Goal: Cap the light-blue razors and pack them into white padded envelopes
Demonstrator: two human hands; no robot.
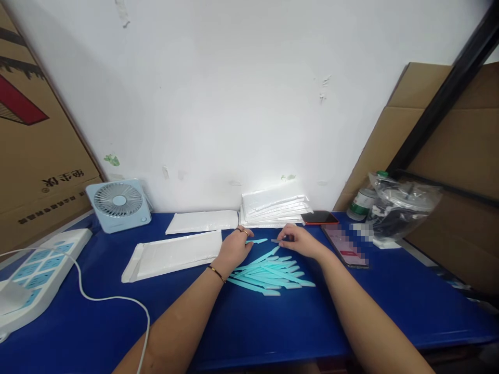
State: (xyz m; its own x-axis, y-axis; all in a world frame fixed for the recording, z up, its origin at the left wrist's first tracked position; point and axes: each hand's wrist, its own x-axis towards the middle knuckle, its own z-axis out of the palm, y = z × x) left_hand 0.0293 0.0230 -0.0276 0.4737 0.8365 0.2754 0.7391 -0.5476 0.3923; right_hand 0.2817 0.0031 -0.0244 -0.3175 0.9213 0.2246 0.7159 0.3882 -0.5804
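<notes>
A heap of several thin turquoise plastic sticks [273,272] lies on the blue table [273,322] between my forearms. My left hand [234,246], with rings and a bracelet, is closed in a pinch on one turquoise stick [260,241] that points right. My right hand [298,240] pinches the end of another small stick just beyond the heap. The two hands almost meet above the pile.
White flat pouches [175,254] lie left of my hands, another [202,222] behind, and a stack [273,208] by the wall. A small fan [119,203] and a power strip [35,270] with cable sit left. Two phones [343,244], a bottle and a plastic bag [401,205] sit right.
</notes>
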